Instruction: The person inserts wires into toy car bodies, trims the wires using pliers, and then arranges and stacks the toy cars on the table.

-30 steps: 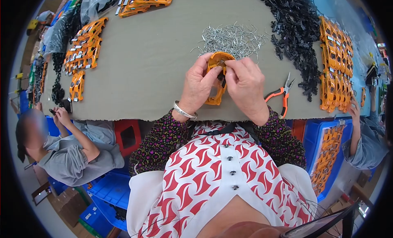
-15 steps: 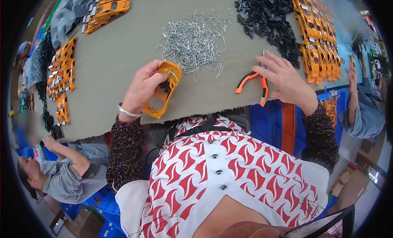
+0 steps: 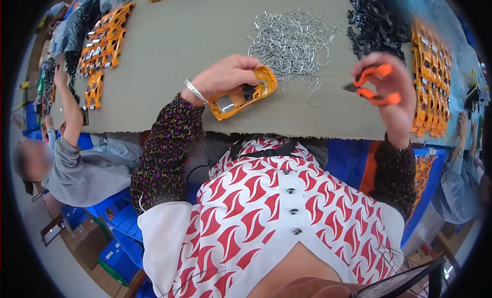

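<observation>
My left hand [image 3: 228, 76] is closed on an orange toy car body shell [image 3: 217, 111], its hollow inside turned up with a black part and a thin metal wire in it. The thumb presses near the shell's upper end. Above the table at the right, my right hand [image 3: 397, 90], partly blurred, grips pliers [image 3: 380, 99] with orange handles; their dark jaws point left. Just beyond my left hand lies a heap of bent metal wires [image 3: 292, 47].
Black plastic parts [image 3: 379, 31] are piled at the far right. Rows of orange car shells [image 3: 430, 83] line the right side, and more shells [image 3: 106, 42] lie at the left. A co-worker in grey [image 3: 89, 167] sits left; another person's sleeve [image 3: 456, 188] shows right.
My right hand has picked up the pliers from the table and lifted them. The shell in my left hand has tilted closer to level. The whole view has shifted.
</observation>
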A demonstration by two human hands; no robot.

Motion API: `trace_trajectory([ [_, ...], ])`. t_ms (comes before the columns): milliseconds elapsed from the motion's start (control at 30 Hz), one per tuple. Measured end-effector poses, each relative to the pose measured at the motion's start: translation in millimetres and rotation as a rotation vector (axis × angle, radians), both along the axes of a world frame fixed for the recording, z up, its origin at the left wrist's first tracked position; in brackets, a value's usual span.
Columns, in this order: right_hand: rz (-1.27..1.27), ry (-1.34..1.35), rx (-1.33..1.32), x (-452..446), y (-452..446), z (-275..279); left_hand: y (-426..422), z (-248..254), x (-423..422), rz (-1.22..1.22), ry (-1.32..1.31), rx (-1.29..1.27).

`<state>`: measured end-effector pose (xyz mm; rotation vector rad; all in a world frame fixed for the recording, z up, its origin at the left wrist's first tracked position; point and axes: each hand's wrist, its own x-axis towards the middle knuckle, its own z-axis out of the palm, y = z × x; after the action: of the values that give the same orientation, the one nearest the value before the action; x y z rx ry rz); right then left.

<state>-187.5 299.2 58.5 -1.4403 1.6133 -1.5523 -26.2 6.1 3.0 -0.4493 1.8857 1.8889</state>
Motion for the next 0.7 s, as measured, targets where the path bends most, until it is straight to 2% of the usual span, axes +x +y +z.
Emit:
trace_trajectory([
  [33,-0.072,-0.445,-0.263,4.8,-15.8,-0.1,-1.1,0.6,-0.7,-0.010,-0.037,0.021],
  [67,-0.069,-0.449,-0.261,7.6,-29.7,-1.5,-1.9,1.3,-1.4,-0.022,-0.073,0.042],
  [133,0.107,-0.729,-0.447,10.0,-57.6,-6.5,-2.6,1.6,-2.6,-0.023,-0.074,0.043],
  [267,0.262,-0.784,-0.482,11.1,-99.6,-24.2,-0.6,2.8,-2.6,-0.030,-0.060,0.043],
  [500,0.517,-0.799,-0.325,3.9,-121.5,-39.1,4.8,-0.5,-3.0,-0.022,0.056,0.016],
  [667,0.416,-0.858,-0.405,17.9,-129.6,-40.5,2.2,1.7,-1.3,-0.002,-0.017,0.028],
  [700,0.256,-0.833,-0.419,29.3,-126.7,-35.9,1.1,-2.7,-0.8,-0.004,-0.007,0.025],
])
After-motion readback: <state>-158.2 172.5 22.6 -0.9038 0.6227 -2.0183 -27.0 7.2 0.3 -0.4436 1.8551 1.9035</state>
